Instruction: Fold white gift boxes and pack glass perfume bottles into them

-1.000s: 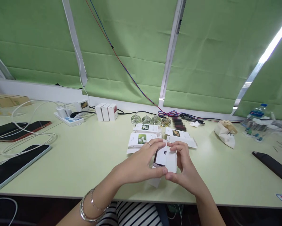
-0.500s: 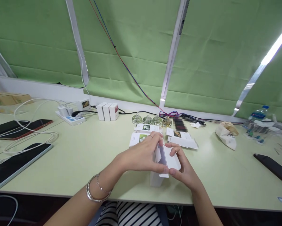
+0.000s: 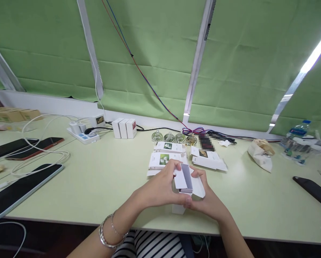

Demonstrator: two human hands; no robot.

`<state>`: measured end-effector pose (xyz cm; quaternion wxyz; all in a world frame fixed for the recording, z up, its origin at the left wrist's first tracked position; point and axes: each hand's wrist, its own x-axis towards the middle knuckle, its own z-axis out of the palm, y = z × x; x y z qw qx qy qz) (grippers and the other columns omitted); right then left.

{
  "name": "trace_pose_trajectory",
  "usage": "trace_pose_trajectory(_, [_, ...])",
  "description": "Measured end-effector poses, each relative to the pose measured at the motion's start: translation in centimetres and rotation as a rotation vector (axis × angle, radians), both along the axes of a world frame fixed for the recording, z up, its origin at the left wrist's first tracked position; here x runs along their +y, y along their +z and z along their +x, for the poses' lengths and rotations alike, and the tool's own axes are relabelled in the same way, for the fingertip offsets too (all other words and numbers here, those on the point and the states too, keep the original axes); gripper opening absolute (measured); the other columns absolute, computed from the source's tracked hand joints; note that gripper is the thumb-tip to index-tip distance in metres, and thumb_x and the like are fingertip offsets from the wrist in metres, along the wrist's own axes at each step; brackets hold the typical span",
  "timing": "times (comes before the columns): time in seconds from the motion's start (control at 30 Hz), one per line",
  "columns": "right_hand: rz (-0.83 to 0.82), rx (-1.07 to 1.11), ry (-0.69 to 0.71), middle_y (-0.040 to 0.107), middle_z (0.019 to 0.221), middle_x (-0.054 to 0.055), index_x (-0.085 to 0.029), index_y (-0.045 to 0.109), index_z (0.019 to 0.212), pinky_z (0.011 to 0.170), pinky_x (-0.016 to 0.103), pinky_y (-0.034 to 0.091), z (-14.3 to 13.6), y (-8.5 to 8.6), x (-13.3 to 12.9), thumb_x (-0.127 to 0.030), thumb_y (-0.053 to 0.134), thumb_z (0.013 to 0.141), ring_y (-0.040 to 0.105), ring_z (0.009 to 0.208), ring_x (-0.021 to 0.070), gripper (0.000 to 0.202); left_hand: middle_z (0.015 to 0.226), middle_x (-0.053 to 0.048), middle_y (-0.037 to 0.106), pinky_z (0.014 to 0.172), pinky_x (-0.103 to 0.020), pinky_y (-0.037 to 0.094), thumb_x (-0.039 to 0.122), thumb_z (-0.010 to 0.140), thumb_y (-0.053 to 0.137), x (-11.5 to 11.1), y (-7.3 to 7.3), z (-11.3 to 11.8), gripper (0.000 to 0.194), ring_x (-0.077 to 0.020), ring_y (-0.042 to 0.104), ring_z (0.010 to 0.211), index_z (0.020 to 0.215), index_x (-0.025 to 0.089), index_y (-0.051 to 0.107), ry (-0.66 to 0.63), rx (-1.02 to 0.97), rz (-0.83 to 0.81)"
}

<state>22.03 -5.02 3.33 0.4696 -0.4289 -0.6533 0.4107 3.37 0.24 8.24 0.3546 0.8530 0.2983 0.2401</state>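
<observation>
A small white carton (image 3: 179, 209) stands upright near the table's front edge, its top open and flaps spread. My left hand (image 3: 163, 188) grips its left side, thumb along the near top edge. On the right side, my right hand (image 3: 207, 199) holds the carton, fingers behind the wide lid flap (image 3: 198, 184). What lies deep inside the carton is hidden. Just beyond are a flattened white box with a green-and-white flower picture (image 3: 164, 159), another flat box (image 3: 168, 146) behind it, and a third flattened box (image 3: 208, 159) to the right.
Several round glass bottles (image 3: 169, 137) stand at the back. Three white boxes (image 3: 124, 129) and a power strip (image 3: 83, 137) are left of them. Phones (image 3: 26, 190) with white cables lie at left; a crumpled bag (image 3: 260, 154) and a dark phone (image 3: 314, 193) at right.
My left hand has drawn back to the left, baring the carton's open top. My right fingers have shifted at the lid flap, and both thumbs now meet at the near edge.
</observation>
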Motion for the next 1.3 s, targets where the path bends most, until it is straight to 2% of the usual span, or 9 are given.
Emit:
trace_pose_trajectory(0.13, [0.041, -0.116, -0.054, 0.038, 0.128, 0.008, -0.029, 0.024, 0.106, 0.076, 0.036, 0.051, 0.5, 0.8, -0.5, -0.032, 0.07, 0.068, 0.057, 0.096, 0.0222, 0.06, 0.126, -0.006, 0.043, 0.088, -0.043, 0.047, 0.046, 0.066, 0.073, -0.1, 0.3, 0.3, 0.068, -0.0285, 0.047, 0.113, 0.125, 0.032, 0.043, -0.099, -0.03, 0.074])
trace_pose_trajectory(0.2, [0.071, -0.187, -0.078, 0.042, 0.123, 0.008, -0.029, 0.026, 0.116, 0.081, 0.039, 0.049, 0.9, 1.1, -0.6, -0.03, 0.07, 0.066, 0.056, 0.099, 0.0251, 0.067, 0.132, -0.006, 0.038, 0.091, -0.043, 0.046, 0.047, 0.067, 0.072, -0.2, 0.4, 0.5, 0.063, -0.0289, 0.046, 0.117, 0.124, 0.035, 0.048, -0.119, -0.032, 0.07])
trace_pose_trajectory(0.3, [0.12, -0.254, -0.107, 0.039, 0.129, 0.009, -0.029, 0.031, 0.123, 0.092, 0.043, 0.043, 1.3, 1.3, -0.5, -0.029, 0.072, 0.064, 0.047, 0.115, 0.03, 0.072, 0.135, -0.006, 0.037, 0.094, -0.044, 0.044, 0.05, 0.07, 0.07, -0.2, 0.2, 0.6, 0.061, -0.0282, 0.046, 0.118, 0.125, 0.036, 0.048, -0.112, -0.02, 0.078])
trace_pose_trajectory(0.5, [0.101, -0.227, -0.076, 0.036, 0.131, 0.009, -0.029, 0.032, 0.124, 0.09, 0.042, 0.044, 1.6, 0.8, -0.4, -0.028, 0.072, 0.064, 0.048, 0.113, 0.0296, 0.072, 0.142, -0.008, 0.03, 0.103, -0.047, 0.034, 0.051, 0.076, 0.065, 0.2, -0.2, 0.2, 0.04, -0.0305, 0.026, 0.133, 0.109, 0.029, 0.06, -0.134, -0.034, 0.298])
trace_pose_trajectory(0.6, [0.143, -0.238, -0.062, 0.037, 0.127, 0.008, -0.029, 0.035, 0.124, 0.093, 0.041, 0.041, 1.8, 0.5, -0.4, -0.026, 0.071, 0.063, 0.045, 0.115, 0.0289, 0.071, 0.135, -0.005, 0.041, 0.106, -0.045, 0.03, 0.046, 0.083, 0.058, 0.6, -0.2, -0.1, 0.024, -0.0276, 0.023, 0.135, 0.094, 0.026, 0.064, -0.215, -0.075, 0.398])
trace_pose_trajectory(0.73, [0.148, -0.231, -0.035, 0.039, 0.121, 0.006, -0.028, 0.04, 0.118, 0.088, 0.036, 0.044, 1.9, 0.3, -0.3, -0.022, 0.069, 0.063, 0.049, 0.109, 0.025, 0.062, 0.123, -0.004, 0.054, 0.104, -0.042, 0.034, 0.04, 0.087, 0.055, 0.9, 0.0, 0.0, 0.018, -0.0239, 0.038, 0.126, 0.09, 0.024, 0.062, -0.249, -0.063, 0.423])
trace_pose_trajectory(0.87, [0.157, -0.22, -0.041, 0.04, 0.12, 0.006, -0.028, 0.04, 0.117, 0.088, 0.035, 0.044, 1.9, 0.3, -0.3, -0.021, 0.07, 0.063, 0.049, 0.11, 0.0247, 0.062, 0.123, -0.004, 0.053, 0.098, -0.039, 0.04, 0.038, 0.089, 0.052, 0.7, -0.3, 0.3, 0.016, -0.0222, 0.046, 0.118, 0.091, 0.024, 0.059, -0.223, -0.071, 0.413])
trace_pose_trajectory(1.1, [0.009, -0.115, -0.045, 0.048, 0.12, 0.006, -0.03, 0.028, 0.124, 0.081, 0.035, 0.048, 2.3, 0.4, -0.7, -0.026, 0.07, 0.066, 0.058, 0.096, 0.0223, 0.072, 0.132, -0.004, 0.049, 0.107, -0.041, 0.031, 0.04, 0.092, 0.045, 0.1, -1.1, 0.9, 0.022, -0.0225, 0.034, 0.131, 0.108, 0.026, 0.052, -0.219, -0.035, 0.426])
trace_pose_trajectory(1.3, [0.015, -0.049, -0.22, 0.044, 0.132, 0.013, -0.027, 0.015, 0.137, 0.097, 0.044, 0.04, 4.4, -0.4, -1.0, -0.043, 0.077, 0.062, 0.052, 0.114, 0.0296, 0.099, 0.145, -0.007, 0.036, 0.11, -0.045, 0.026, 0.047, 0.091, 0.044, 0.4, -1.1, 1.1, 0.044, -0.0244, 0.025, 0.136, 0.129, 0.026, 0.036, -0.171, -0.119, 0.478])
